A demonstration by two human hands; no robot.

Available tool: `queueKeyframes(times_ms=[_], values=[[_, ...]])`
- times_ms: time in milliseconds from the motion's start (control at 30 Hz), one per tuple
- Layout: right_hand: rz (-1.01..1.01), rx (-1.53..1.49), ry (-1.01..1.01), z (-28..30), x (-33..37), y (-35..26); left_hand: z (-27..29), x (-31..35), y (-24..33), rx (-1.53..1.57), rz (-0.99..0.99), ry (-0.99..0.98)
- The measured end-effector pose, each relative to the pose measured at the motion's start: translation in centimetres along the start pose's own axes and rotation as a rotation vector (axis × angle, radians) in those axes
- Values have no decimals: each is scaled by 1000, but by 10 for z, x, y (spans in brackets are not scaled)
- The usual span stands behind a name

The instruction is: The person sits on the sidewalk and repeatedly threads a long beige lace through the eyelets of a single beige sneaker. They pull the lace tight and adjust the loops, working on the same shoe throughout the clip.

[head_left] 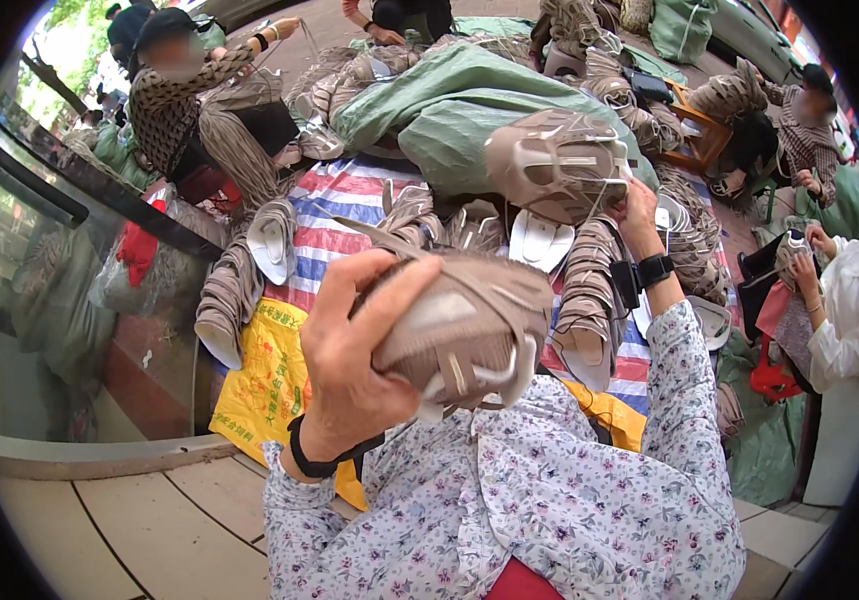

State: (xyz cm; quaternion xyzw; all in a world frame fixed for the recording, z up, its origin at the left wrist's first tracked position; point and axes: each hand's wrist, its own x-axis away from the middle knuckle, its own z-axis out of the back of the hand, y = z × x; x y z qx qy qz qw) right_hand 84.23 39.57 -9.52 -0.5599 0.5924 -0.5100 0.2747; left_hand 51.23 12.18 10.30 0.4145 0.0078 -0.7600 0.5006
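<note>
A brown-grey shoe upper (465, 335) with white trim is gripped in my left hand (350, 340), fingers wrapped over its side, close in front of my chest. A strap or lace end sticks out from it toward the upper left. Farther out, my right hand (638, 205) is closed, its fingertips pinching a thin pale lace (605, 185). That lace runs to a second shoe upper (555, 165) of the same kind, which appears in front of a green sack (450, 110). Whether this second upper hangs or rests there I cannot tell.
Stacked shoe uppers (228, 305) stand on a striped red, white and blue sheet (325, 195); another stack (590, 300) is at the right. A yellow sack (265, 360) lies near me. Glass (50, 330) borders the left. Several people handle uppers around the pile.
</note>
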Motion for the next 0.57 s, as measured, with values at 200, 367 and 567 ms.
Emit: queueKeyframes(times_ms=[200, 367, 567], values=[[-79, -271, -538, 66, -13, 44, -4, 8, 37, -51, -298, 47], [-37, -306, -595, 47, 18, 70, -32, -6, -6, 69, -83, 39], [-146, -331, -611, 36, 17, 61, -25, -6, -5, -84, -227, 132]])
